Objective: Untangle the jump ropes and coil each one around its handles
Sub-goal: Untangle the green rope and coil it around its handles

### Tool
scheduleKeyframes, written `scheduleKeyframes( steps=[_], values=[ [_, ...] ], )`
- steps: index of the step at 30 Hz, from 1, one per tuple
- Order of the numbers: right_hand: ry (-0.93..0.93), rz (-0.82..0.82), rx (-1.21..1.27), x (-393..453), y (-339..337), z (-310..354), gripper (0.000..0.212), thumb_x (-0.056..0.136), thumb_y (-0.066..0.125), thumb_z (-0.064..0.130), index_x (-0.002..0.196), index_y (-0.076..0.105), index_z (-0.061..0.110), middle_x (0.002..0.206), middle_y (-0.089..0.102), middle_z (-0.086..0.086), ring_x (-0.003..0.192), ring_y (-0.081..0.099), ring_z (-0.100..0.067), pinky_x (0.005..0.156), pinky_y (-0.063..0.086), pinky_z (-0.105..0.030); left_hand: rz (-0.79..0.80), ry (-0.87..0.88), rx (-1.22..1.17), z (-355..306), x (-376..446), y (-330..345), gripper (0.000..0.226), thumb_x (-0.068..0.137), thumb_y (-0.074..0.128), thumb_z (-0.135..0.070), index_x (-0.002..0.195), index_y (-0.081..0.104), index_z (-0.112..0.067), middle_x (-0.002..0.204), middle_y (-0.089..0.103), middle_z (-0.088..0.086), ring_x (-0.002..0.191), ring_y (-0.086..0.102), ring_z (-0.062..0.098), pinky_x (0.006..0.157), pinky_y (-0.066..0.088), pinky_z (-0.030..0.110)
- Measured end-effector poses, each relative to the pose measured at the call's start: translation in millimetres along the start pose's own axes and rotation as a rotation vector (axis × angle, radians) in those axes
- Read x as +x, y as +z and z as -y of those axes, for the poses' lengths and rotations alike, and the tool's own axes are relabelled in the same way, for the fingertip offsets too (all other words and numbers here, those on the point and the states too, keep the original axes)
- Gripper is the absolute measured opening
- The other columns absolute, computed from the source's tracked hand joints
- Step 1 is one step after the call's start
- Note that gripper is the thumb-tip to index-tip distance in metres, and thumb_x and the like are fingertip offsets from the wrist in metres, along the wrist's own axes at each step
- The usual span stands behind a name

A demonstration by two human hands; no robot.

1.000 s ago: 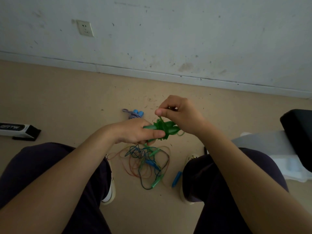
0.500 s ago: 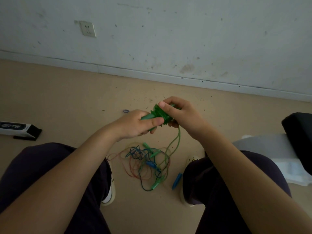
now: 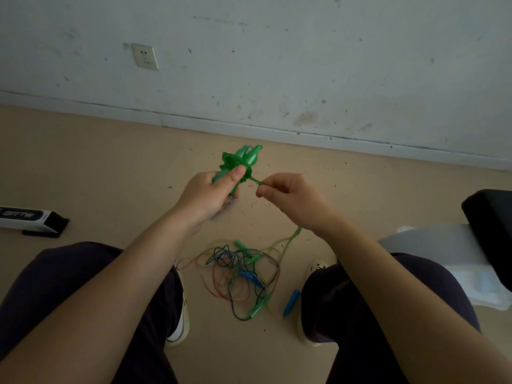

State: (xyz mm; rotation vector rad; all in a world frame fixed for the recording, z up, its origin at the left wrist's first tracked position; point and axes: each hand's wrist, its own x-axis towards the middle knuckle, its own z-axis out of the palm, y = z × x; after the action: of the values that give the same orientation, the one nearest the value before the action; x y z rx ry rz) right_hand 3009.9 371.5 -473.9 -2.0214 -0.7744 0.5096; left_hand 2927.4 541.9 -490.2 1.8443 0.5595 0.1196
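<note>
Two green handles [image 3: 243, 159], rope-wrapped, gripped together

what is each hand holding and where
Left hand grips the pair of green handles around their lower shafts. Right hand pinches the green rope in its fingers, just beside the coil.

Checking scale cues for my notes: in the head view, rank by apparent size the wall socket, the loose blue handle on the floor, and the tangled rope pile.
1. Rope pile, clearly largest.
2. Wall socket and blue handle: they look about alike; the socket is farther from the camera, so I leave them unranked.
</note>
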Motion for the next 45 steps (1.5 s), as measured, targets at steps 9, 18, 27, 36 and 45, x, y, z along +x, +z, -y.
scheduleKeyframes(
  steps=[9,18,27,36,45],
  values=[
    [-0.141,-0.102,-0.023,-6,-19,-2,0.019,0.098,0.058,0.021,0.082,0.065,0.014,0.057,0.042,0.010,0.048,0.036,-0.003,0.050,0.030,-0.015,0.175,0.049,0.376,5,2,-9,0.051,0.092,0.057,-0.055,0.071,0.066,-0.010,0.059,0.055,-0.002,0.054,0.051,0.014,0.056,0.035,0.028],
    [-0.216,-0.057,0.023,0,-8,-9,0.014,0.099,0.053,0.015,0.088,0.061,0.013,0.077,0.058,-0.004,0.064,0.053,-0.008,0.059,0.046,-0.023,0.666,0.078,0.149,3,-5,-6,0.061,0.071,0.062,-0.074,0.071,0.062,-0.013,0.055,0.043,-0.002,0.049,0.039,0.012,0.049,0.035,0.020],
    [-0.189,-0.134,-0.019,6,-2,-10,0.010,0.097,0.058,0.015,0.090,0.065,0.017,0.075,0.059,0.012,0.065,0.051,0.001,0.062,0.041,-0.015,0.502,-0.006,-0.084,-4,-11,4,0.061,0.076,0.071,-0.049,0.127,0.056,-0.019,0.106,0.074,0.005,0.090,0.075,0.024,0.059,0.055,0.034],
    [-0.115,-0.020,-0.022,3,7,-9,0.013,0.097,0.059,0.021,0.085,0.064,0.024,0.069,0.059,0.009,0.060,0.051,-0.002,0.058,0.042,-0.020,0.373,0.020,0.099,-4,-21,16,0.057,0.063,0.070,-0.064,0.077,0.065,-0.009,0.052,0.062,0.000,0.040,0.046,0.014,0.041,0.037,0.020],
    [-0.088,-0.028,0.184,2,5,-7,0.017,0.092,0.066,0.023,0.087,0.057,0.010,0.079,0.058,-0.002,0.065,0.055,-0.015,0.058,0.049,-0.032,0.227,0.090,0.073,-3,-22,15,0.043,0.066,0.087,-0.041,0.083,0.070,-0.005,0.049,0.061,-0.001,0.036,0.044,0.007,0.039,0.033,0.018]
  ],
)
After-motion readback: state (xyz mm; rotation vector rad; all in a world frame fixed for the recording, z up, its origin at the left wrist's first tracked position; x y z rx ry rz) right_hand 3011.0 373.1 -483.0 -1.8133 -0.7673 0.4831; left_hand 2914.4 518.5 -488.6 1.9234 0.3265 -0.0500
